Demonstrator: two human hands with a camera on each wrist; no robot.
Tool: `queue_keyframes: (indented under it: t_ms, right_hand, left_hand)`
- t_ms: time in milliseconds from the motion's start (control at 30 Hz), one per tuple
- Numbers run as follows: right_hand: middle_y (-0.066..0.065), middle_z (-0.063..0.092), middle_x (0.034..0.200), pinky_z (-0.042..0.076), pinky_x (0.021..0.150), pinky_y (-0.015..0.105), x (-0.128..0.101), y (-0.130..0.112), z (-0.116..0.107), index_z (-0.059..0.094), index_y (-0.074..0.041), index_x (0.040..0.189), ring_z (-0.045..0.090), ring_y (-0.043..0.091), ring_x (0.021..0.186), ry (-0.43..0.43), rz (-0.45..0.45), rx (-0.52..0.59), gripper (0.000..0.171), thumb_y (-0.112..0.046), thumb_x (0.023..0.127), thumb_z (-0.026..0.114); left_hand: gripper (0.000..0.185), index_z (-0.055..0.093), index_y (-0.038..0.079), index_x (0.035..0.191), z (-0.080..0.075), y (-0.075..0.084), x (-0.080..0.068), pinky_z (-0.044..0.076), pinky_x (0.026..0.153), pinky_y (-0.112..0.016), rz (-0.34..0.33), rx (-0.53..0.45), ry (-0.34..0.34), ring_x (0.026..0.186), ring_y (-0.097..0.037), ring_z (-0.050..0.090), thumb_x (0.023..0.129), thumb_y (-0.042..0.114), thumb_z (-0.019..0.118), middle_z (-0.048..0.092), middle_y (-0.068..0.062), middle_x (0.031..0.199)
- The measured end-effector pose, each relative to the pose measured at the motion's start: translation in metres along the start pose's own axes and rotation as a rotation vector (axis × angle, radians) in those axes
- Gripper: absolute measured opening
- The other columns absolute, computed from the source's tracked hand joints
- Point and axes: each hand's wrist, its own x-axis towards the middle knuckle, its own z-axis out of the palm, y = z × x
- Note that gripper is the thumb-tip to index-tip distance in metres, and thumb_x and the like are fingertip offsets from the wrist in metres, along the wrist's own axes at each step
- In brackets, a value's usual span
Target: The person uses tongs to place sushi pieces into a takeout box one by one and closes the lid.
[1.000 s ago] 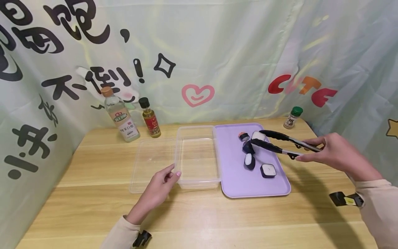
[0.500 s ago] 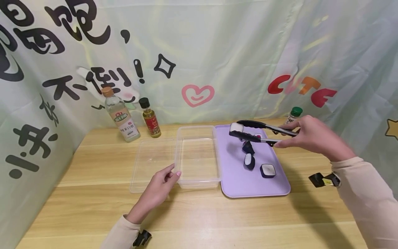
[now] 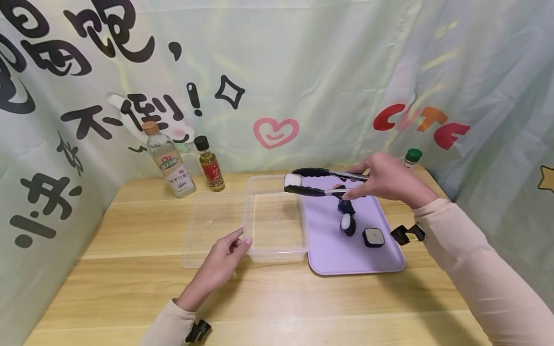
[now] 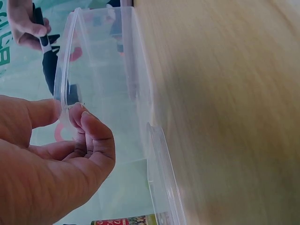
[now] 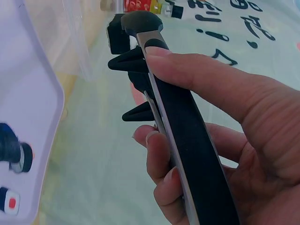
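Sushi piece [image 3: 293, 181] sits clamped in the tips of your tongs [image 3: 322, 181], just right of centre in the head view, above the far right rim of the clear container [image 3: 298, 226]. Your right hand [image 3: 387, 180] squeezes the handles; your left hand [image 3: 218, 262] pinches the container's near left corner. More sushi lies on the purple tray [image 3: 329, 250] on the surface [image 3: 303, 302].

Left wrist view: your fingertips [image 4: 77, 112] grip the container rim [image 4: 63, 70], left of frame.

Right wrist view: your fingers [image 5: 197, 75] wrap the black tong handle [image 5: 187, 140], centre frame.
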Motion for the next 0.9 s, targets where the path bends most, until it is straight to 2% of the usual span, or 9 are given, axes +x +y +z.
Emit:
queue_keyframes:
  t_ms: [100,133,267,400,600,700,767,800,900]
  right_hand:
    - [0.016,0.073,0.084,0.040,0.055,0.032,0.009,-0.007,0.006,0.074,-0.002,0.120,0.034,0.012,0.049,-0.018,-0.037,-0.005,0.061,-0.031,0.070,0.094]
    - [0.016,0.073,0.085,0.038,0.054,0.032,0.013,-0.009,0.008,0.075,-0.002,0.120,0.027,0.013,0.047,-0.033,-0.041,-0.003,0.061,-0.031,0.070,0.093]
    - [0.017,0.073,0.115,0.042,0.063,0.034,0.024,-0.017,0.017,0.078,-0.001,0.112,0.039,0.013,0.051,-0.053,-0.101,0.001,0.051,-0.027,0.070,0.092]
    - [0.014,0.074,0.113,0.043,0.068,0.034,0.033,-0.025,0.027,0.077,-0.001,0.114,0.046,0.015,0.061,-0.064,-0.134,-0.014,0.053,-0.026,0.069,0.093]
    - [0.009,0.074,0.115,0.039,0.061,0.032,0.043,-0.036,0.039,0.079,-0.004,0.110,0.038,0.014,0.058,-0.107,-0.123,-0.042,0.050,-0.027,0.068,0.094]
    - [0.007,0.076,0.108,0.037,0.060,0.031,0.046,-0.040,0.045,0.080,-0.005,0.107,0.032,0.012,0.055,-0.127,-0.158,-0.047,0.045,-0.025,0.068,0.093]
    - [0.005,0.077,0.096,0.037,0.061,0.030,0.048,-0.042,0.048,0.081,-0.006,0.105,0.029,0.010,0.054,-0.130,-0.183,-0.048,0.043,-0.023,0.068,0.094]
    - [0.002,0.076,0.085,0.036,0.060,0.030,0.049,-0.043,0.050,0.081,-0.006,0.104,0.027,0.010,0.054,-0.133,-0.196,-0.051,0.041,-0.022,0.068,0.094]
    - [-0.008,0.050,0.056,0.031,0.058,0.029,0.052,-0.044,0.055,0.082,-0.011,0.089,0.024,0.009,0.054,-0.137,-0.221,-0.075,0.027,-0.022,0.067,0.094]
  left_hand:
    - [0.060,0.043,-0.008,0.149,0.000,0.000,0.000,0.041,0.057,-0.025,0.000,-0.007,0.000,0.070,-0.014,0.048,0.105,0.030,0.058,0.058,-0.008,0.089]
    - [0.060,0.043,-0.008,0.149,0.000,0.000,0.000,0.041,0.057,-0.025,0.000,-0.009,0.000,0.070,-0.014,0.048,0.105,0.030,0.058,0.058,-0.008,0.089]
    - [0.060,0.043,-0.007,0.149,0.000,0.001,-0.001,0.041,0.057,-0.025,-0.002,-0.013,0.000,0.070,-0.014,0.048,0.105,0.031,0.058,0.058,-0.008,0.089]
    - [0.060,0.043,-0.008,0.149,0.000,0.001,-0.001,0.042,0.058,-0.025,0.001,-0.009,0.002,0.070,-0.014,0.049,0.105,0.030,0.058,0.058,-0.008,0.089]
    - [0.059,0.043,-0.009,0.148,0.000,0.001,0.000,0.042,0.059,-0.025,0.004,0.007,0.008,0.071,-0.015,0.049,0.105,0.029,0.058,0.059,-0.009,0.089]
    - [0.059,0.043,-0.009,0.148,0.001,0.000,0.000,0.043,0.058,-0.025,0.004,0.013,0.007,0.071,-0.015,0.049,0.105,0.029,0.058,0.059,-0.010,0.089]
    - [0.060,0.043,-0.009,0.148,0.001,0.001,0.000,0.043,0.058,-0.025,0.003,0.016,0.006,0.070,-0.014,0.050,0.105,0.030,0.058,0.059,-0.010,0.089]
    - [0.060,0.043,-0.009,0.148,0.001,0.001,0.000,0.044,0.058,-0.025,0.003,0.018,0.005,0.070,-0.014,0.050,0.105,0.030,0.058,0.060,-0.010,0.089]
    - [0.060,0.043,-0.009,0.148,0.001,0.001,0.001,0.044,0.058,-0.025,0.000,0.023,0.004,0.069,-0.014,0.050,0.105,0.031,0.058,0.060,-0.010,0.089]
